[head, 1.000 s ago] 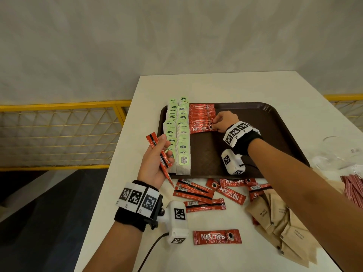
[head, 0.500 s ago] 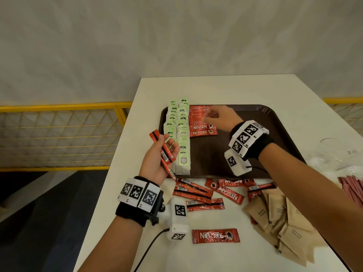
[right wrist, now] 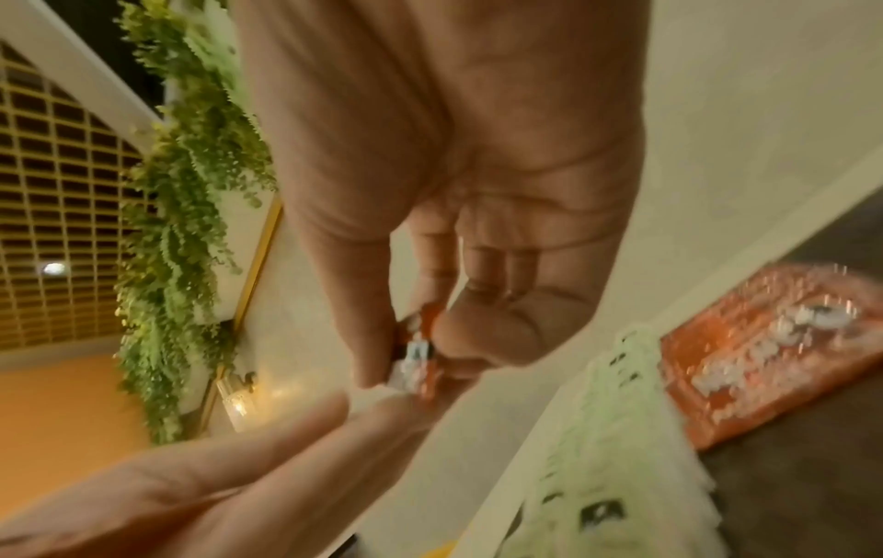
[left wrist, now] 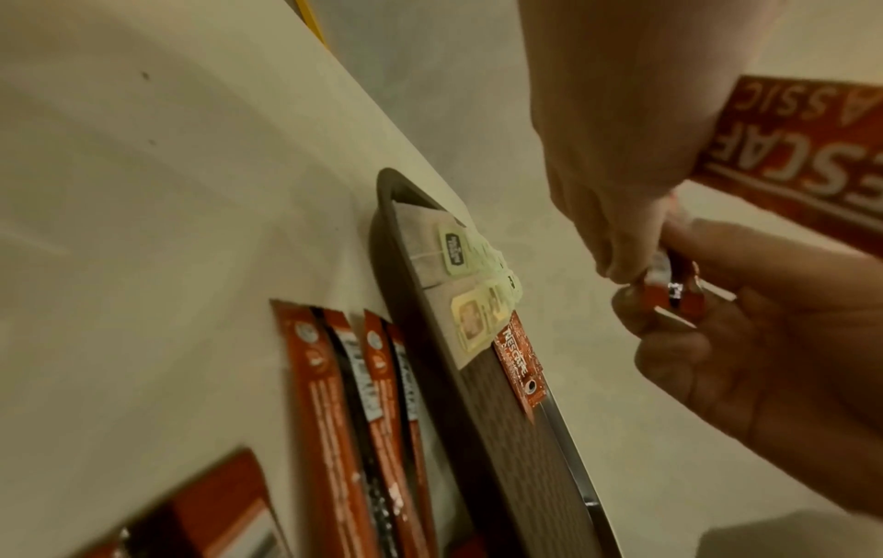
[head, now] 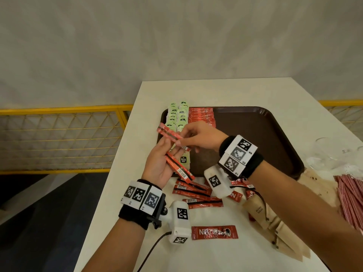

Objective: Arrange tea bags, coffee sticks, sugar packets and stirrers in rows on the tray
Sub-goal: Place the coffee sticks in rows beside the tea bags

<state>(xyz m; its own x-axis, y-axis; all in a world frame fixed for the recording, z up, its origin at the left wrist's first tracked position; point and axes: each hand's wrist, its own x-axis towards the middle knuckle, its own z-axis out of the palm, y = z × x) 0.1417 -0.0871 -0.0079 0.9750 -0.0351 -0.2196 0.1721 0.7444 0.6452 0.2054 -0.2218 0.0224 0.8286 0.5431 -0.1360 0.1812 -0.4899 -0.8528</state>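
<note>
right hand [right wrist: 454,158] fingers [right wrist: 368,332] pinching a red coffee stick [right wrist: 418,351] end above left hand [right wrist: 200,483]

Tea bags [head: 177,116] left of coffee sticks [head: 201,115]

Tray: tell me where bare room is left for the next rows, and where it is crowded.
The tray is bare right of the coffee stick row, across to its far and right rims. Its left edge is packed with tea bags. In front of the tray, loose coffee sticks and brown sugar packets crowd the table.

White table [head: 196,256], grey wall [head: 176,40], yellow lattice railing [head: 59,138], hanging greenery [right wrist: 186,226]
</note>
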